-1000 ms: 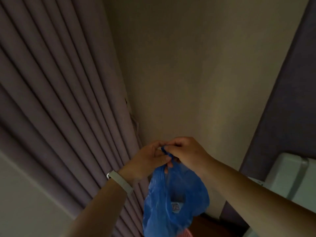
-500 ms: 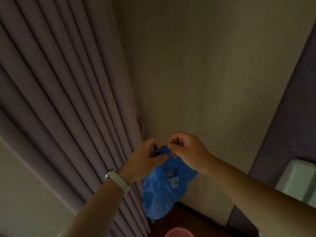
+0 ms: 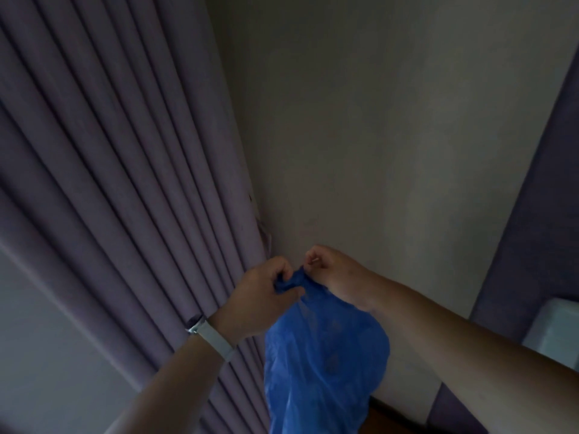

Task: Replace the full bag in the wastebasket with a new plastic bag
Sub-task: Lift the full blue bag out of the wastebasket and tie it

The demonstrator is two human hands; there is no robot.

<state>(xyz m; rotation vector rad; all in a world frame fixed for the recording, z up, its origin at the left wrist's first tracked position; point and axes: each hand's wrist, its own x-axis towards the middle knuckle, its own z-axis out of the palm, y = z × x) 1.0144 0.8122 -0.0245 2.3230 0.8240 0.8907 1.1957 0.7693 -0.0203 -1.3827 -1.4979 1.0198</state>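
Observation:
A blue plastic bag hangs in the air in front of me, bulging below its gathered top. My left hand, with a white band on the wrist, pinches the twisted top of the bag from the left. My right hand grips the same gathered top from the right, fingers curled shut. The two hands almost touch. The wastebasket is out of sight.
Pleated purple curtains fill the left side. A beige wall stands straight ahead. A dark purple panel runs down the right, with a white object at the right edge. A strip of dark floor shows below the bag.
The bag now hangs longer and fuller below my hands, and its top is gathered tighter. The pink wastebasket rim seen at the bottom edge earlier has left the view.

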